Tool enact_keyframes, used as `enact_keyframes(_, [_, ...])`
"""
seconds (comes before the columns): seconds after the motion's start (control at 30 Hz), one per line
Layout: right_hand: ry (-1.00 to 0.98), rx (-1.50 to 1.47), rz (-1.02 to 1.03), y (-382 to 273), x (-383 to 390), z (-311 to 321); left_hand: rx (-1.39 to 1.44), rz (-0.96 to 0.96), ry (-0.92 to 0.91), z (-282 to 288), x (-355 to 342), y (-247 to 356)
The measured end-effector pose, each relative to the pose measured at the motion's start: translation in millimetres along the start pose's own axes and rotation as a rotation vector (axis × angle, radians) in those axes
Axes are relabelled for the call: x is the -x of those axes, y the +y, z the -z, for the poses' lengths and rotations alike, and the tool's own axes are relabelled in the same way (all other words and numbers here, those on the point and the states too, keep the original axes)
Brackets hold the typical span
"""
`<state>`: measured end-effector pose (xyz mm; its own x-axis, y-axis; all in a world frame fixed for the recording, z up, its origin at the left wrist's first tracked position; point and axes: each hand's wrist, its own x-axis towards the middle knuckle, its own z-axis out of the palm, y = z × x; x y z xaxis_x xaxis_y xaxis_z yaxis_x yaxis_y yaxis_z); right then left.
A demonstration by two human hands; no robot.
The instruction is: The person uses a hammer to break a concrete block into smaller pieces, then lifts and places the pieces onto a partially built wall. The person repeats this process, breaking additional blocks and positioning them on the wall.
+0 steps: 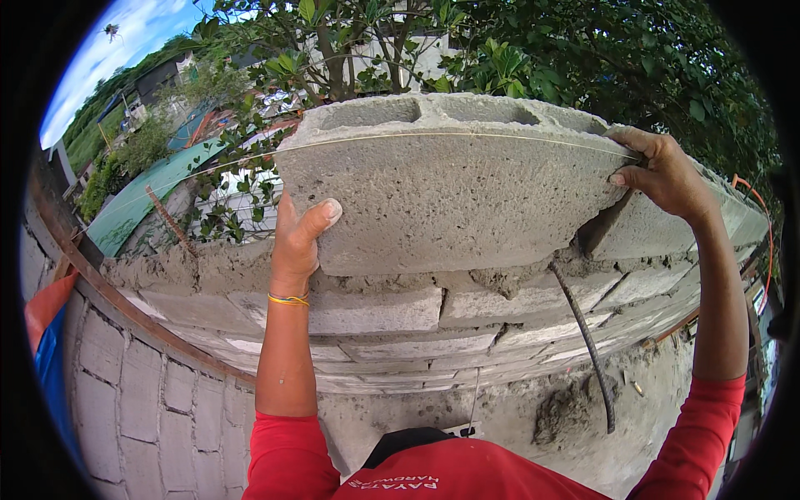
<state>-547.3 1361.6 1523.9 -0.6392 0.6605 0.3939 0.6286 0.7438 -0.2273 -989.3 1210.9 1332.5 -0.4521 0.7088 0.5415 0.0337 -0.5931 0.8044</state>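
Note:
A grey hollow concrete block (pixel 450 200) sits on the mortar bed (pixel 225 265) along the top of a block wall. My left hand (pixel 302 229) grips its left end, thumb on the near face and the other fingers hidden behind. At the upper right corner my right hand (pixel 667 171) is closed over the block's edge, by the gap to the neighbouring block (pixel 650 229). A thin string line (pixel 367 142) crosses the block's near face just below the top edge. Open cells show along its top.
A bent steel bar (pixel 587 342) sticks out of the wall toward me below the block. Another rusty bar (pixel 167 218) rises from the mortar at left. A second block wall (pixel 142 400) stands left, a mortar heap (pixel 575 408) lies below, and trees (pixel 600 67) grow behind.

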Motion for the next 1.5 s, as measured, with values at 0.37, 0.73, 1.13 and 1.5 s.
enact_keyframes(0.37, [0.046, 0.117, -0.017, -10, 0, -1, -0.047, 0.066, 0.117, 5, 1, -8])
enact_keyframes(0.73, [0.021, 0.054, 0.057, 16, -19, 40, 0.056, 0.059, 0.066, 21, 0, -18])
enact_keyframes(1.13, [0.057, -1.186, -0.178, -16, -87, 28, 0.004, 0.02, 0.029, 30, 1, -23])
enact_keyframes(1.5, [0.234, -1.085, -0.343, -20, -79, 2, 0.049, 0.084, -0.083, 23, 0, -12])
